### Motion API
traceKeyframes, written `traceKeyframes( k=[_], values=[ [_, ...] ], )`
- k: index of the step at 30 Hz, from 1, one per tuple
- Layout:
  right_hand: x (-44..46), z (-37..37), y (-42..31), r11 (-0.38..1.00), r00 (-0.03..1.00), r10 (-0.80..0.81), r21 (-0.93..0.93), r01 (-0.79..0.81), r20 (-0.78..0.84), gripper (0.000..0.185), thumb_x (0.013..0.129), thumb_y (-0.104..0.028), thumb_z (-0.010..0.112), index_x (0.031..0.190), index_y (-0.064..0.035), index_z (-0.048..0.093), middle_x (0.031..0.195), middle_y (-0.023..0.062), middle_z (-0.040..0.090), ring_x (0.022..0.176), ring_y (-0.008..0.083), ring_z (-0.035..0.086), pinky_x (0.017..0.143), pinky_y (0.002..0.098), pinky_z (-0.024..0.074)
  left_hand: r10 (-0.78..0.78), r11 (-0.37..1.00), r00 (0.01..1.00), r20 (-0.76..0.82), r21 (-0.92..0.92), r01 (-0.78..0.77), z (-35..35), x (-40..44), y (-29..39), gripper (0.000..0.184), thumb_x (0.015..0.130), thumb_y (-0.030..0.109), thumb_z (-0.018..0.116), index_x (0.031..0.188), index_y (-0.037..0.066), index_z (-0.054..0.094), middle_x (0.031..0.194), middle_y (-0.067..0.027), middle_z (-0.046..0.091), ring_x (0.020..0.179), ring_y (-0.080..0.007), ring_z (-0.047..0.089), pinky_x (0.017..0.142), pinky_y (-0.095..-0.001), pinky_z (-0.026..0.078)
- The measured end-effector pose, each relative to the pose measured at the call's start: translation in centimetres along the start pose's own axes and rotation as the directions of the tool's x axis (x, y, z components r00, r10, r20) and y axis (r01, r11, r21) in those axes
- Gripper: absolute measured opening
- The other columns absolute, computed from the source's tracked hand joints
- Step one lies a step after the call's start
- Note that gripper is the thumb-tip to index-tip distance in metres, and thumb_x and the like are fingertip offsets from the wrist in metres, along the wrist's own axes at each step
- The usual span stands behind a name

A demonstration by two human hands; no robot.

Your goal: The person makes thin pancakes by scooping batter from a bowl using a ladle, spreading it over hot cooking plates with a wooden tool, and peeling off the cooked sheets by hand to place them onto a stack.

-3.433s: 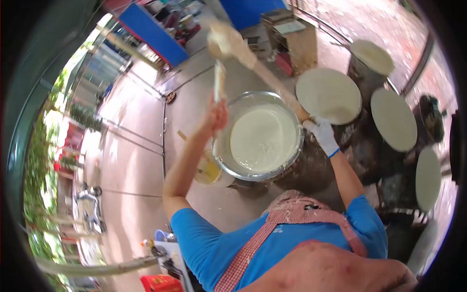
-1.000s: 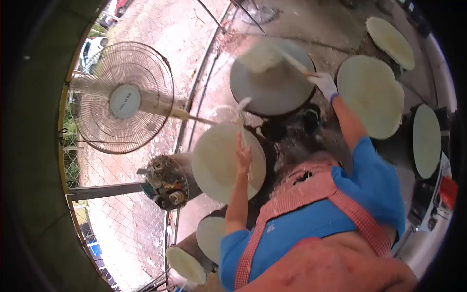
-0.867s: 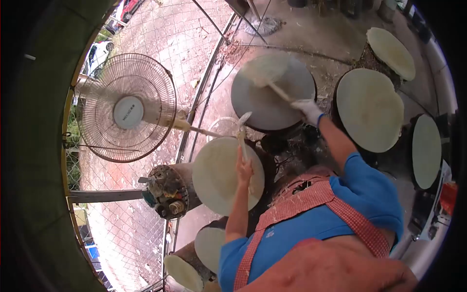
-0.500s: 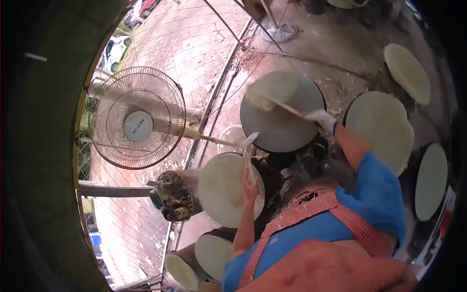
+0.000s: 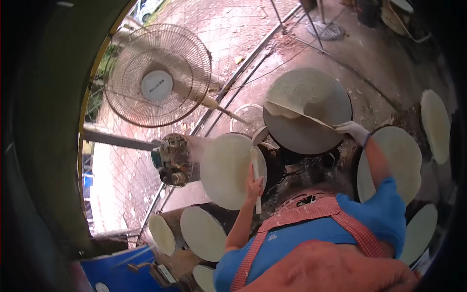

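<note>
My left hand (image 5: 254,186) is closed around the pale handle of a ladle (image 5: 260,136), held over the left griddle (image 5: 221,170), where a pale round crepe lies. The ladle's bowl points away from me, toward the gap between two griddles. My right hand (image 5: 353,130), in a white glove, grips the near end of a long thin spreader (image 5: 304,115). The spreader lies across the far griddle (image 5: 311,143). Beyond it, a thin layer of batter (image 5: 301,87) coats the far part of the plate; the near part is bare and grey.
A standing fan (image 5: 156,85) is at the left. A cluttered round stand (image 5: 173,158) is beside the left griddle. More crepe-covered griddles (image 5: 394,163) curve round at right, with others (image 5: 203,233) at lower left. A blue surface (image 5: 119,270) shows at lower left.
The spreader has swept across the far griddle, and the batter patch has grown from a small disc to a wide layer. The ladle is still in my left hand. The whole view has shifted.
</note>
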State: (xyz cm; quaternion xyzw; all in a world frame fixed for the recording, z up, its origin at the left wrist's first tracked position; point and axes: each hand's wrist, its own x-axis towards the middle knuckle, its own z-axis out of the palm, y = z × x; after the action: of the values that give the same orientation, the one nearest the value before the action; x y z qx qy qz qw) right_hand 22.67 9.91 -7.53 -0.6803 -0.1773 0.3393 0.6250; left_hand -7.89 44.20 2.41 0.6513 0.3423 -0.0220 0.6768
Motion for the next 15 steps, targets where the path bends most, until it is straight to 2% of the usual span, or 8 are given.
traceKeyframes(
  k=[2, 3, 5, 6, 8, 11, 13, 15],
  values=[
    [-1.6, -0.9, -4.7, 0.936, 0.948, 0.314, 0.186, -0.3, -0.052, 0.036, 0.074, -0.021, 0.065, 0.104, -0.0015, 0.062, 0.065, -0.0015, 0.056, 0.05, 0.0054, 0.044, 0.042, 0.0198, 0.0334, -0.038, 0.999, 0.999, -0.024, -0.011, 0.038, -0.3, -2.3, 0.5, 0.072, 0.081, -0.002, 0.043, 0.14, 0.023, 0.01, 0.052, 0.0008, 0.034, 0.034, -0.0083, 0.031, 0.031, -0.0235, 0.027],
    [-0.4, -0.9, -6.1, 0.935, 0.949, 0.313, 0.191, -0.3, -0.038, 0.036, 0.074, -0.021, 0.065, 0.104, -0.0015, 0.062, 0.065, -0.0015, 0.056, 0.05, 0.0054, 0.044, 0.042, 0.0198, 0.0334, -0.04, 0.999, 0.998, -0.038, -0.006, 0.04, -0.5, -3.1, 0.5, 0.072, 0.081, -0.002, 0.043, 0.14, 0.023, 0.01, 0.052, 0.0008, 0.034, 0.034, -0.0083, 0.031, 0.031, -0.0235, 0.027],
    [2.6, -1.0, -8.7, 0.973, 0.954, 0.206, 0.146, -0.177, -0.216, 0.034, 0.073, -0.018, 0.065, 0.103, -0.0021, 0.063, 0.063, -0.0004, 0.056, 0.047, 0.0058, 0.045, 0.04, 0.0205, 0.0328, -0.145, 0.98, 0.988, -0.061, -0.147, 0.135, -0.6, -4.6, 0.0, 0.072, 0.081, -0.003, 0.042, 0.14, 0.025, 0.01, 0.054, 0.0003, 0.035, 0.034, -0.0078, 0.03, 0.031, -0.0224, 0.026],
    [2.6, -0.3, -9.6, 0.97, 0.953, 0.216, 0.157, -0.185, -0.211, 0.034, 0.073, -0.018, 0.065, 0.103, -0.0021, 0.063, 0.063, -0.0004, 0.056, 0.047, 0.0058, 0.045, 0.04, 0.0205, 0.0328, -0.156, 0.98, 0.986, -0.066, -0.139, 0.145, -0.7, -4.9, -0.6, 0.072, 0.081, -0.003, 0.042, 0.14, 0.025, 0.01, 0.054, 0.0003, 0.035, 0.034, -0.0078, 0.03, 0.031, -0.0224, 0.026],
    [2.5, 1.5, -10.5, 0.945, 0.949, 0.315, 0.086, -0.314, 0.001, 0.033, 0.073, -0.017, 0.066, 0.102, -0.0011, 0.063, 0.051, 0.0017, 0.05, 0.036, 0.0073, 0.042, 0.033, 0.0229, 0.0285, -0.191, 0.954, 0.979, -0.075, -0.249, 0.167, -1.2, -5.5, -1.6, 0.073, 0.081, -0.003, 0.041, 0.139, 0.027, 0.009, 0.055, 0.0003, 0.034, 0.035, -0.0073, 0.03, 0.031, -0.0216, 0.026],
    [-0.9, 0.8, -5.7, 0.946, 0.947, 0.318, 0.047, -0.32, 0.047, 0.032, 0.072, -0.016, 0.065, 0.1, -0.0005, 0.063, 0.05, 0.0008, 0.049, 0.037, 0.0069, 0.041, 0.033, 0.0239, 0.0281, -0.283, 0.908, 0.955, -0.087, -0.346, 0.238, -1.4, -6.5, -2.1, 0.073, 0.082, -0.002, 0.041, 0.139, 0.027, 0.008, 0.056, 0.0, 0.034, 0.035, -0.007, 0.03, 0.03, -0.0216, 0.026],
    [-1.6, -1.3, -4.8, 0.945, 0.943, 0.324, 0.023, -0.326, 0.081, 0.031, 0.072, -0.015, 0.064, 0.099, -0.0004, 0.064, 0.05, 0.0004, 0.048, 0.037, 0.0068, 0.041, 0.034, 0.0241, 0.0285, -0.275, 0.901, 0.956, -0.1, -0.374, 0.22, -1.4, -7.7, -2.0, 0.073, 0.082, -0.002, 0.042, 0.139, 0.027, 0.007, 0.055, 0.0003, 0.033, 0.034, -0.007, 0.029, 0.03, -0.0215, 0.026],
    [0.7, -3.1, -3.3, 0.979, 0.978, 0.199, 0.027, -0.201, 0.063, 0.029, 0.072, -0.015, 0.064, 0.098, -0.0006, 0.064, 0.052, 0.0003, 0.05, 0.039, 0.0069, 0.041, 0.036, 0.0235, 0.0307, -0.271, 0.912, 0.952, -0.14, -0.353, 0.207, -0.9, -8.6, -1.2, 0.073, 0.082, -0.001, 0.044, 0.139, 0.027, 0.007, 0.053, 0.0007, 0.031, 0.034, -0.007, 0.029, 0.029, -0.0212, 0.025]
  ],
)
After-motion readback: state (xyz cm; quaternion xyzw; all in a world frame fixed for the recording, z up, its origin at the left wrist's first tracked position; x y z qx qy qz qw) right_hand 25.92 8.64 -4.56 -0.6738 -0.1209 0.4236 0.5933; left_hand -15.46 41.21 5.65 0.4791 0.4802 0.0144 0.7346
